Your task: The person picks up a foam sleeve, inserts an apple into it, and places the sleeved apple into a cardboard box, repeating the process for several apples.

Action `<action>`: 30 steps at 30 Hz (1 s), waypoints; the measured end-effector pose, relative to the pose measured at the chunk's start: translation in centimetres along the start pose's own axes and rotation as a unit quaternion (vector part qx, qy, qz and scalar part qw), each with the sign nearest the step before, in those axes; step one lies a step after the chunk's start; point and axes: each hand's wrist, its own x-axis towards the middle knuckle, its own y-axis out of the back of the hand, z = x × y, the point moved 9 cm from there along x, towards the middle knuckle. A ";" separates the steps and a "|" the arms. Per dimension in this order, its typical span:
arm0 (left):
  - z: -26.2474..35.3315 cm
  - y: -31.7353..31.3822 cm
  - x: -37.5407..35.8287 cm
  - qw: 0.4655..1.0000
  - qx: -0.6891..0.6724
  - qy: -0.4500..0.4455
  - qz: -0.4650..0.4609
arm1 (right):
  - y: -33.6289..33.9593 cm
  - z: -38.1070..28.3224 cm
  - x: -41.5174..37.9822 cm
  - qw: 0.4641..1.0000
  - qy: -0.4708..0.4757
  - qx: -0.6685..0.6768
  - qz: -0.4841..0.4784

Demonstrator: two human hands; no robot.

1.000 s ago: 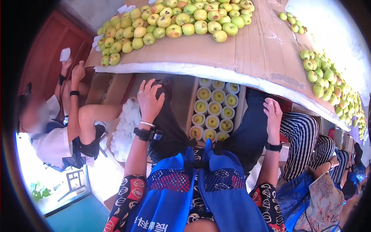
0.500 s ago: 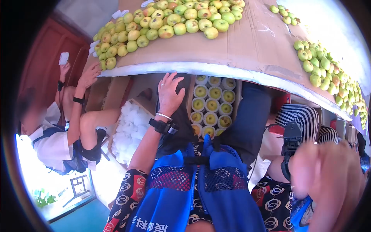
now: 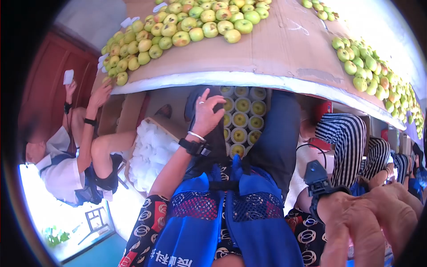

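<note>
My left hand (image 3: pixel 208 115) hangs just below the white-edged table front, over my left thigh, fingers apart and nothing seen in them. Between my legs, a box of apples (image 3: pixel 240 119) in white foam net sleeves lies just right of that hand; the table edge hides its far part. My right hand (image 3: pixel 371 218) is large and close to the camera at lower right. Its fingers are spread and hang downward, with their tips partly hidden or cut off by the frame; no object shows in them.
Loose green-yellow apples (image 3: pixel 187 26) are piled on the cardboard-covered table (image 3: pixel 267 53), with a second pile (image 3: pixel 369 71) at right. A box of white foam sleeves (image 3: pixel 153 153) stands left. A person (image 3: pixel 58 169) sits at left, another in striped trousers (image 3: pixel 342 138) at right.
My left hand has moved slightly right and down from the table edge. My right hand has shifted lower and appears sharper. The view has turned a little.
</note>
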 end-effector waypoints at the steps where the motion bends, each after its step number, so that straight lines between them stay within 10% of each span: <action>1: 0.3 0.1 -0.4 1.000 0.002 0.008 0.005 | 0.1 -0.4 -0.3 0.999 0.001 0.031 0.007; 4: 3.3 -0.3 -1.3 0.896 -0.386 0.098 -0.195 | 0.6 -1.2 -1.6 0.997 0.012 0.077 0.030; 6: 8.6 3.1 -2.6 0.798 -0.519 0.132 -0.277 | 1.9 -4.9 -4.4 0.972 0.204 -0.036 0.110; 9: 17.5 11.5 -4.2 0.801 -0.449 -0.211 -0.335 | 1.2 -5.5 -4.9 0.891 0.250 -0.351 0.145; 13: 23.2 16.1 -7.5 0.689 -0.546 -0.360 -0.313 | -0.6 -6.8 -4.4 0.656 0.261 -0.666 0.243; 26: 26.8 18.7 -6.5 0.748 -0.488 -0.337 -0.297 | -0.4 -8.6 -3.0 0.686 0.295 -0.646 0.159; 28: 29.1 13.4 -8.7 0.488 -0.728 0.026 -0.481 | -0.1 -9.4 -3.1 0.687 0.294 -0.644 0.163; 30: 29.5 13.5 -8.4 0.581 -0.732 -0.105 -0.341 | 0.2 -10.6 -2.8 0.686 0.296 -0.646 0.157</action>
